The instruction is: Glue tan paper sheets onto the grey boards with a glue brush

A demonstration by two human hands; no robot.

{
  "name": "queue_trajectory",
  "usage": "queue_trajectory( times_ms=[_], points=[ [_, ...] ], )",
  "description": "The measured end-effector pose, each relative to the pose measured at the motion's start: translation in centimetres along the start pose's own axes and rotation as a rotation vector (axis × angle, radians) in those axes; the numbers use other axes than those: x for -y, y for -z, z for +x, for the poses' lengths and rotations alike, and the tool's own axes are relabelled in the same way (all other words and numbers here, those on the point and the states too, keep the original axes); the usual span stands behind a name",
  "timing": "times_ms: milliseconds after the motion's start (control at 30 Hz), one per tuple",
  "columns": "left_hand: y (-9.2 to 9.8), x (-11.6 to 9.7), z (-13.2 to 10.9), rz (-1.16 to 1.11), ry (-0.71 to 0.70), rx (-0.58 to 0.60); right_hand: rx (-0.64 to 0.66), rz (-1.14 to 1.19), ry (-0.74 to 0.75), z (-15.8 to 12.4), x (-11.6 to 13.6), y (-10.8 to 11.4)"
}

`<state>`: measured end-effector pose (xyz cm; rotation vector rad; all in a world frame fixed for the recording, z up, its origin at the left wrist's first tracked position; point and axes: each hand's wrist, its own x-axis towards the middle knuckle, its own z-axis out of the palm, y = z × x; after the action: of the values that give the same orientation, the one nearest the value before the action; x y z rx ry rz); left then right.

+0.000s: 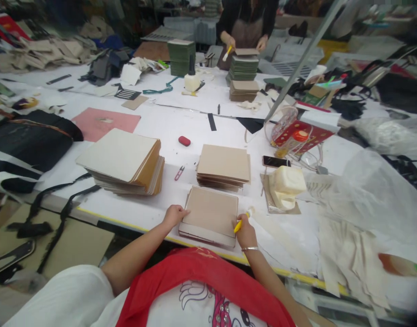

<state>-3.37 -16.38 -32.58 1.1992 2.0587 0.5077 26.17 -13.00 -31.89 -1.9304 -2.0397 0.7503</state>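
Note:
A low stack of beige boards (211, 206) lies in front of me at the table's near edge, its top board set slightly back so a pale strip shows along the front. My left hand (175, 215) pinches the left edge of that top board. In my right hand (245, 234) is a small yellow-handled brush (241, 222), bristles pointing away from me. The fingers of that hand also touch the board's right edge. Just behind stands another stack of beige boards (223, 162). A cream plastic container (287, 184) sits on a board scrap to the right.
Left is a taller stack of grey-white boards (118, 152). Pink snips (179, 172), a red case (184, 141) and a phone (275, 161) lie farther back. Fabric strips (347, 254) and clear plastic (371, 195) cover the right. A person (245, 32) works across the table; a metal pole (301, 63) slants up.

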Motion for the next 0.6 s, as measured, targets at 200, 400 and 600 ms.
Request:
queue_trajectory(
  times_ms=[200, 400, 600],
  points=[
    [0.2, 0.2, 0.1, 0.021, 0.004, 0.024, 0.023, -0.065, 0.009, 0.1, 0.2, -0.2],
    [1.0, -0.9, -0.1, 0.286, -0.088, 0.048, 0.003, -0.197, 0.023, -0.1, 0.3, 0.3],
    [0.9, -3.5, -1.3, 0.515, -0.547, -0.006, -0.156, -0.03, 0.174, -0.2, 2.5, 4.6]
  ],
)
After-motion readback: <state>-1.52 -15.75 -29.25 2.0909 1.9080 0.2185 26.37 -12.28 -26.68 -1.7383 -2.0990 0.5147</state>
